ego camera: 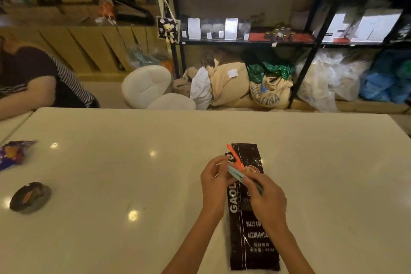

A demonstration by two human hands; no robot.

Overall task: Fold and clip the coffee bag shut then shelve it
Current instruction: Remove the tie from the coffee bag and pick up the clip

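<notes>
A long dark brown coffee bag (253, 240) with white lettering lies flat on the white table (133, 173), its top end pointing away from me. Above the bag's middle, my left hand (214, 181) and my right hand (265, 196) together hold a bunch of bag clips. A light blue clip (235, 173) sits between my fingers. An orange clip (235, 159) sticks out past them toward the bag's top. Both hands hover over the bag; whether they touch it is unclear.
A black metal shelf (244, 41) with bags and jars stands behind the table. Sacks (229, 82) lie on the floor under it. A white chair (151, 87) is beyond the far edge. A seated person's arm (26, 93) is at left. A snack wrapper (13, 153) and a dark round dish (30, 197) lie at left.
</notes>
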